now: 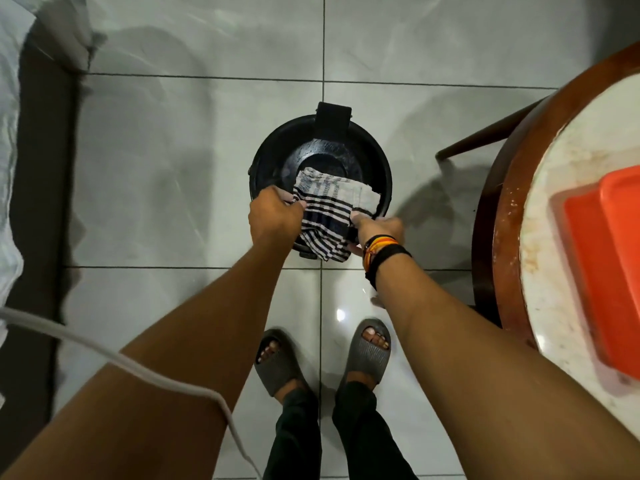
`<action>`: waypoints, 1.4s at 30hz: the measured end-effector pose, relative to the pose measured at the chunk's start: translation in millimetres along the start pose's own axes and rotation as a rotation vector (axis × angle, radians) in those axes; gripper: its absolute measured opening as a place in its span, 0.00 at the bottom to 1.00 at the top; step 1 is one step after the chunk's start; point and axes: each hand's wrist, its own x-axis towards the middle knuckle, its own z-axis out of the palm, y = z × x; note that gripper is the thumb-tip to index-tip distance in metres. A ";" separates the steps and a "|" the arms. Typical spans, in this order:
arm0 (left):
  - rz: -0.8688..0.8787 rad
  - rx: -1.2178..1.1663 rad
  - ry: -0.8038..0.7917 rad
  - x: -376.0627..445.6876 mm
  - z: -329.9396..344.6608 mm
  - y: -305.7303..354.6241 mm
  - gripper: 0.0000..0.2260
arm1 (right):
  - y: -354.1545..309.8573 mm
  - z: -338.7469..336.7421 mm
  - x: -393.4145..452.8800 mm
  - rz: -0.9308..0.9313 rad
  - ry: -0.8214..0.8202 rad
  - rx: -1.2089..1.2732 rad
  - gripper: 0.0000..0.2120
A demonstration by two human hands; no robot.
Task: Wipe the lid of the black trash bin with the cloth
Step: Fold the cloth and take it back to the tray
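A round black trash bin stands on the tiled floor straight ahead of my feet, and its black lid (322, 157) is down, with a hinge block at the far side. A white cloth with dark stripes (329, 209) lies over the near half of the lid and hangs over the front rim. My left hand (273, 214) pinches the cloth's left edge. My right hand (379, 230), with bands on the wrist, grips the cloth's right edge at the bin's front right rim. The near rim of the bin is hidden under the cloth and hands.
A round table (540, 209) with a brown rim and pale top stands close on the right, carrying an orange tray (609, 271). A dark table leg (485, 136) angles toward the bin. A white cable (138, 368) crosses my left forearm. A dark strip (38, 202) and white fabric run along the left.
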 end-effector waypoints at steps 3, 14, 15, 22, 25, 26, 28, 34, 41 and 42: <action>0.082 0.011 -0.032 -5.6 -6.4 7.3 0.09 | -1.9 3.2 -6.9 -0.039 -0.006 -0.025 0.13; 0.266 -0.178 -0.061 -63.3 -45.3 54.4 0.06 | -41.5 -49.2 -80.9 -0.386 0.043 0.109 0.07; 0.282 -0.206 -0.072 -75.6 -52.2 67.9 0.07 | -52.3 -64.0 -96.5 -0.428 0.031 0.185 0.08; 0.440 -0.394 -0.213 -201.6 -83.4 184.6 0.04 | -114.3 -209.1 -191.2 -0.631 0.116 0.249 0.13; 0.472 -0.371 -0.312 -256.3 -64.2 229.5 0.04 | -129.3 -273.4 -205.8 -0.629 0.247 0.226 0.12; 0.463 -0.365 -0.330 -269.7 -52.8 242.2 0.05 | -132.1 -293.2 -204.2 -0.610 0.296 0.196 0.12; 0.449 -0.344 -0.353 -293.2 -24.0 261.6 0.05 | -130.3 -331.3 -190.3 -0.575 0.384 0.126 0.11; 0.349 -0.092 -0.408 -319.9 65.1 255.3 0.05 | -111.4 -396.4 -119.7 -0.492 0.369 -0.103 0.14; 0.637 0.369 -0.414 -327.5 83.3 222.5 0.08 | -100.8 -401.8 -76.8 -0.424 0.223 -0.243 0.19; 0.754 0.419 -0.371 -326.0 83.7 222.0 0.09 | -100.5 -402.0 -76.1 -0.429 0.220 -0.304 0.20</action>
